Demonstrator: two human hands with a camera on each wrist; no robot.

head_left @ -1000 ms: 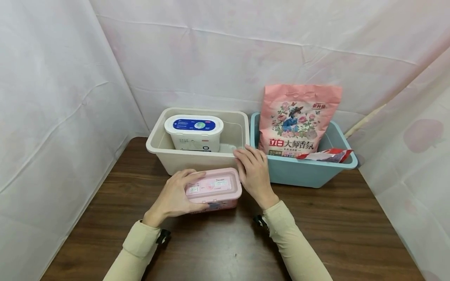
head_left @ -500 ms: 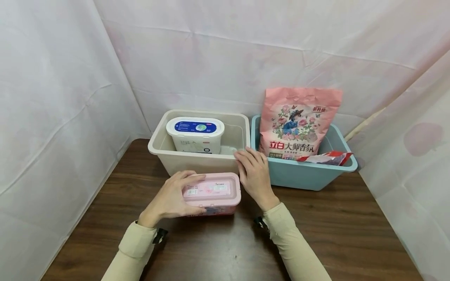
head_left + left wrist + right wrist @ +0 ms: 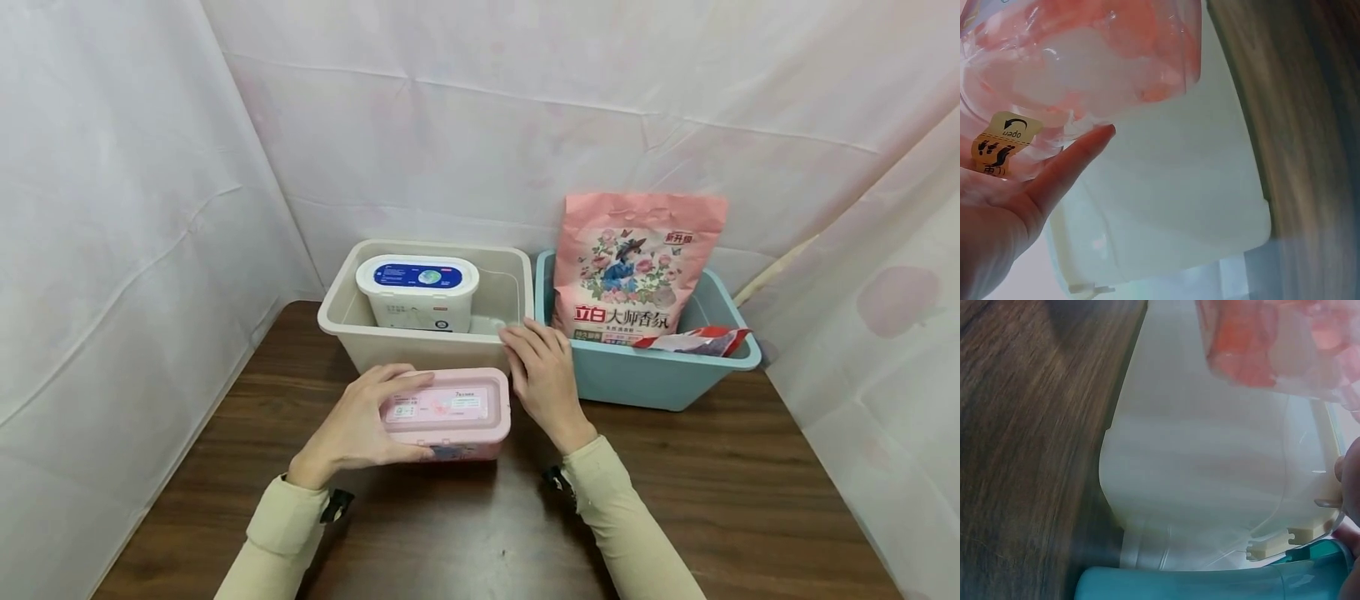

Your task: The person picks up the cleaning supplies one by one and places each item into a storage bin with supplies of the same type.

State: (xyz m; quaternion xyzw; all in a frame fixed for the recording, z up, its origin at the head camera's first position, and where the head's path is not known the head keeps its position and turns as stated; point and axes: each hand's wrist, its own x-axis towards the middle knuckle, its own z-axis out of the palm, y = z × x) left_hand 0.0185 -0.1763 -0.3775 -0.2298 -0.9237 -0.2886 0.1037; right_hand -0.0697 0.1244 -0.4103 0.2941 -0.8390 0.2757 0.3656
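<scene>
My left hand (image 3: 356, 425) grips a pink lidded tub (image 3: 442, 407) by its left end, with the thumb on the near side and fingers over the far side. The left wrist view shows the tub's clear wall (image 3: 1116, 56), pink contents and an "open" sticker (image 3: 1007, 134). The tub is in front of a cream bin (image 3: 420, 346). My right hand (image 3: 546, 375) holds the bin's front rim near its right corner. Inside that bin, a white tub (image 3: 420, 304) with a blue label stands at the left.
A blue bin (image 3: 637, 375) adjoins the cream one on the right. It holds a pink laundry powder bag (image 3: 637, 267) standing upright and a red-and-white packet (image 3: 705, 340) over its front rim. Dark wooden table (image 3: 750, 483) lies beneath; pale curtains (image 3: 480, 125) hang behind and at both sides.
The pink tub has shifted slightly left with my left hand and turned from a slant to nearly level with the bin's front. My right hand stays at the rim. The head view has tilted slightly.
</scene>
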